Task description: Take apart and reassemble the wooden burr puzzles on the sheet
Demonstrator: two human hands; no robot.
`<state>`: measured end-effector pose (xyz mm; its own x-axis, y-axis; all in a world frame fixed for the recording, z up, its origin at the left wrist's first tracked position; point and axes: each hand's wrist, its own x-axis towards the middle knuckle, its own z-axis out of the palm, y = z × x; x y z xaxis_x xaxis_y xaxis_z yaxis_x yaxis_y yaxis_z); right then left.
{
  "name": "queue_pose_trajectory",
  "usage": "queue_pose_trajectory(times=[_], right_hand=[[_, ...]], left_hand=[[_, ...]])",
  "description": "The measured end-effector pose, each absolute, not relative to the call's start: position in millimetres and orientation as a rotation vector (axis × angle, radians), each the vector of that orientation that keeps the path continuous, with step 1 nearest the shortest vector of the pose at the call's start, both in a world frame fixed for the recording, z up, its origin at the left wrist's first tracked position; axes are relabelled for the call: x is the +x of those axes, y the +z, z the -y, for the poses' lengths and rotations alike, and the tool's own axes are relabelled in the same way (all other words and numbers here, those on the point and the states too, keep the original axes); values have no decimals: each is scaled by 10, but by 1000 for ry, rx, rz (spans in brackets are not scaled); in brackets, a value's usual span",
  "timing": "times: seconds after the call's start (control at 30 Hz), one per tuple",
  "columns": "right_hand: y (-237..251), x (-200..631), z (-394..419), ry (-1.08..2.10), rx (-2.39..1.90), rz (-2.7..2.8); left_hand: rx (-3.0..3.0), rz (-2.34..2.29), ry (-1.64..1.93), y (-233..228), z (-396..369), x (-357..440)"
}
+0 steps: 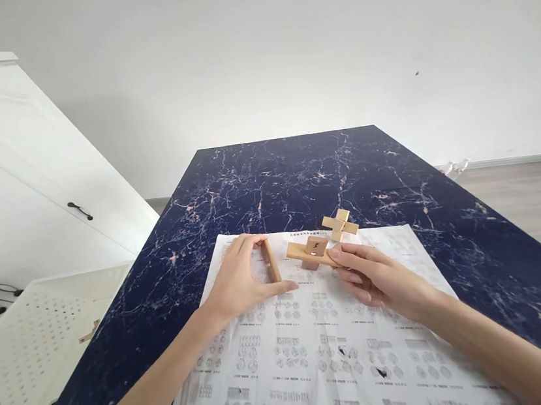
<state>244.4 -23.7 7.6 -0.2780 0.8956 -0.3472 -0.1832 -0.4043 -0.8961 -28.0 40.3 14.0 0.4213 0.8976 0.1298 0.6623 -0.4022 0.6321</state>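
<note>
Here, at centre: handling of wooden puzzle parts over a printed sheet (319,354) of diagrams, spread on a dark marbled table (296,173).

Left hand (241,285): curled into a half-open C, thumb at the near end and forefinger at the far end of a single wooden bar (270,261); bar lengthwise away from the viewer, resting on the sheet.

Right hand (378,278): fingers loosely extended, tips pinching the right end of a crossed piece (310,253), a long bar with a short block through its middle; whether lifted or resting on the paper, cannot tell.

Step in hand, by judgement: one loose part and one partly joined part held ready, just beside each other but apart. Any fitting of the two calls for turning the bar to meet a notch, not visible from this angle.

Beyond the fingers: a small cross (339,224), untouched, just behind the crossed piece. At left, off the table: a white perforated basket (24,331) and a cabinet (27,193).
</note>
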Motion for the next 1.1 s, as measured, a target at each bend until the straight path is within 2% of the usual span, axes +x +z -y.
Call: queue_pose_trajectory(times=[0.13, 0.3, 0.43, 0.63, 0.93, 1.1], right_hand=[[50, 2450, 233, 1808, -1122, 993], [79, 2425, 256, 1835, -1036, 1078], [102, 2389, 288, 1892, -921, 1172], [85, 2373, 306, 1938, -743, 1127], [17, 2374, 341, 1807, -813, 1067], [117, 2444, 330, 1559, -998, 1100]], left_hand=[[2306, -1286, 595, 72, -366, -257], [2356, -1014, 783, 148, -278, -188], [2349, -805, 793, 163, -212, -128], [2447, -753, 856, 128, -182, -131], [2600, -750, 976, 179, -163, -58], [2652, -761, 921, 119, -177, -103]])
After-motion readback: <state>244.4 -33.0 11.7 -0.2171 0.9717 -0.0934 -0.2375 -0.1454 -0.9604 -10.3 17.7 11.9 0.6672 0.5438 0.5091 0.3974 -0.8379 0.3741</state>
